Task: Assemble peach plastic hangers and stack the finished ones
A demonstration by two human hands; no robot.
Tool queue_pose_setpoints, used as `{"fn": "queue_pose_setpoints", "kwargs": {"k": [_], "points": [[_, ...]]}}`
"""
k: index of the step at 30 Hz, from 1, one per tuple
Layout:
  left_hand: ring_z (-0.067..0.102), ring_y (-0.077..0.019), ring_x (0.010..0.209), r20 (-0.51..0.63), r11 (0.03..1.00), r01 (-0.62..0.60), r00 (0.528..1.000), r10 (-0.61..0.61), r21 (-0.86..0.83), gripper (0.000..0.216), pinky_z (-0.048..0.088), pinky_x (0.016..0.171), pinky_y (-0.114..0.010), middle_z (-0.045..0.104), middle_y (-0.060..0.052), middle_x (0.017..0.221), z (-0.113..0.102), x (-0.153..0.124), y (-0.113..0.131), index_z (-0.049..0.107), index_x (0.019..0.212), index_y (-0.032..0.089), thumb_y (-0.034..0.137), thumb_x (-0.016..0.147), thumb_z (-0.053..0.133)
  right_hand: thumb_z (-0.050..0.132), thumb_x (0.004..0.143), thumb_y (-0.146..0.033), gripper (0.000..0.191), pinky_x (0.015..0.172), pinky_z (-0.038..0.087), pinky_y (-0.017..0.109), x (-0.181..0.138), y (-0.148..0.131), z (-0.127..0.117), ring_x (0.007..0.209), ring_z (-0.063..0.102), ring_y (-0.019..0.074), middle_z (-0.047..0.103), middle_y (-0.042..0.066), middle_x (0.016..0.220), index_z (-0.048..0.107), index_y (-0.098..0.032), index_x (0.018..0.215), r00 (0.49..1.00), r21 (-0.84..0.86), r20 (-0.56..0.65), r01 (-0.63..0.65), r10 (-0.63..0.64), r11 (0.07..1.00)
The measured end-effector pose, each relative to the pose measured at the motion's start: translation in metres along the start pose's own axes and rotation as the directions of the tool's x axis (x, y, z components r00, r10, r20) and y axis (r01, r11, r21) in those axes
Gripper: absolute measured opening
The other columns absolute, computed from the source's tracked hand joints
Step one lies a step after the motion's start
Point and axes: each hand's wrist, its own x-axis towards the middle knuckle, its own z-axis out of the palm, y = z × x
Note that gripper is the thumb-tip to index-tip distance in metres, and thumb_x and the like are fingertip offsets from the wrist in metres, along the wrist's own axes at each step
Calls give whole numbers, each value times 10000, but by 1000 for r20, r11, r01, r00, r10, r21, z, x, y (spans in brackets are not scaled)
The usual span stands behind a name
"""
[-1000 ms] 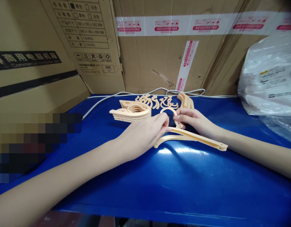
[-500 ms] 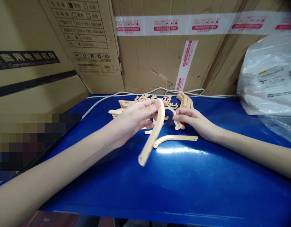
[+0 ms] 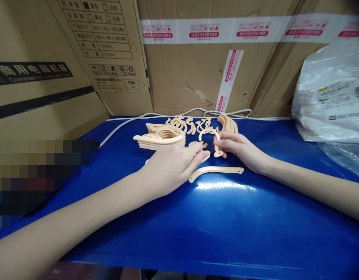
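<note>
My right hand (image 3: 237, 147) pinches a cream plastic hook (image 3: 216, 142), its arch pointing up and left and its flared end down. My left hand (image 3: 173, 167) is low over the table, palm down, with thumb and fingers closed on a cream curved hanger arm (image 3: 206, 156). Only the tip of that arm shows past the thumb; the hand covers most of the rest. Just right of the left hand, another curved hanger arm (image 3: 217, 170) lies flat on the blue table (image 3: 226, 225).
Behind my left hand sits a stack of cream hanger pieces (image 3: 160, 138). Several small S-shaped pieces (image 3: 191, 126) lie further back, beside a stack of curved arms (image 3: 228, 123). A white cable (image 3: 144, 116) runs along the cardboard wall (image 3: 179, 77). A clear plastic bag (image 3: 331, 93) bulges at right.
My left hand has lowered and turned palm down, bringing the raised curved arm down toward the table. The stack behind it is now more exposed. My right hand keeps the hook nearly still.
</note>
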Motion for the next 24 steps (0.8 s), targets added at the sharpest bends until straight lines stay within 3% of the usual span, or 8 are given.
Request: {"fn": "queue_pose_setpoints", "kwargs": {"k": [5, 11, 16, 20, 24], "points": [[479, -171, 631, 48, 985, -41, 998, 34, 165, 420, 238, 550, -276, 529, -11, 672, 5, -1, 0, 500, 740, 180, 560, 918, 477, 652, 828, -358, 219, 611, 393, 270, 1, -2, 1, 596, 502, 102, 571, -20, 664, 573, -176, 735, 1000, 1, 11, -24, 24, 1000], [415, -120, 503, 89, 980, -51, 995, 35, 192, 277, 165, 506, -275, 510, 13, 599, 9, -1, -3, 499, 732, 179, 398, 902, 516, 664, 829, -383, 231, 623, 397, 275, 1, -2, 0, 613, 531, 109, 614, -6, 686, 600, -172, 759, 999, -25, 22, -24, 25, 999], [387, -118, 485, 103, 983, -31, 995, 13, 183, 273, 162, 503, -280, 484, 17, 571, 8, 0, -3, 481, 706, 182, 377, 894, 510, 695, 807, -360, 215, 608, 395, 262, 1, -4, 1, 594, 528, 98, 612, -17, 668, 607, -170, 761, 999, 6, 33, -15, 15, 1000], [441, -147, 571, 64, 984, 23, 997, -35, 176, 327, 231, 540, -277, 504, -4, 642, 4, 1, 1, 454, 686, 188, 436, 897, 484, 747, 759, -361, 236, 603, 408, 261, 1, -5, 2, 580, 520, 93, 623, -19, 671, 611, -168, 760, 1000, 38, 23, -19, 18, 999], [461, -172, 640, 29, 980, 67, 997, -74, 186, 255, 285, 588, -296, 527, -26, 713, 2, 2, 3, 455, 726, 191, 314, 931, 364, 755, 751, -366, 241, 611, 420, 270, 1, -4, 1, 584, 512, 95, 653, -7, 708, 618, -169, 773, 1000, 43, -4, -24, 24, 999]]}}
